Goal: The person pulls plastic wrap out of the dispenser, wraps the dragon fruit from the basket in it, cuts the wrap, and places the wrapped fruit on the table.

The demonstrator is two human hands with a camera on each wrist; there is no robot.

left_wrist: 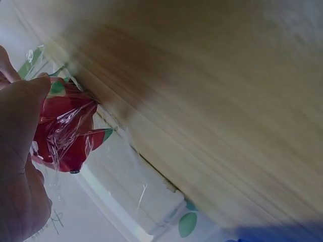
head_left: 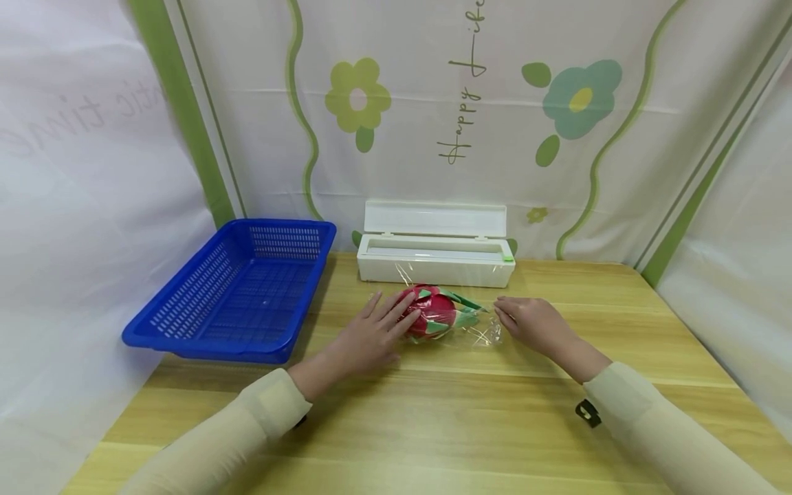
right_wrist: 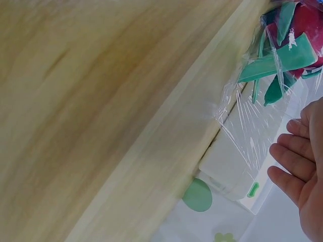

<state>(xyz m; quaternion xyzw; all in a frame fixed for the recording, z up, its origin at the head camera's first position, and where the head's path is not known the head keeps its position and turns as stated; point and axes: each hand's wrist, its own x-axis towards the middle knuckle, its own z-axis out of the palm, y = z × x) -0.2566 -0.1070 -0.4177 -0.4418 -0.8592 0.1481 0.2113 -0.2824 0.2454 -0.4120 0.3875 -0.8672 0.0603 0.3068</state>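
Clear crinkly film (head_left: 485, 335) is the fiddly bit here: the left hand (head_left: 368, 335) has its fingers spread loose over the near side of the wrapped dragon fruit (head_left: 435, 313), not clenched round it, while the right hand (head_left: 538, 326) is bent in at the film's loose end, and nobody could say from these angles whether thumb and finger actually meet on it. So the fruit sits between the two, right under the left fingertips. Best bet, imo: keep that left touch light and steady, and draw the loose end out flat before folding, since bunched film probably clings to itself. Watch the green tips (right_wrist: 277, 63) too, they're thin, pointy and look likely to poke through. The body's a rounded, shiny red lump under sharp creases. Just beyond the hands there's a long, smooth white box (head_left: 436, 270), lid (head_left: 435, 218) up. Out past the left hand, a blue slotted plastic basket (head_left: 216, 349), all on a streaky wood-grain table (head_left: 464, 426).
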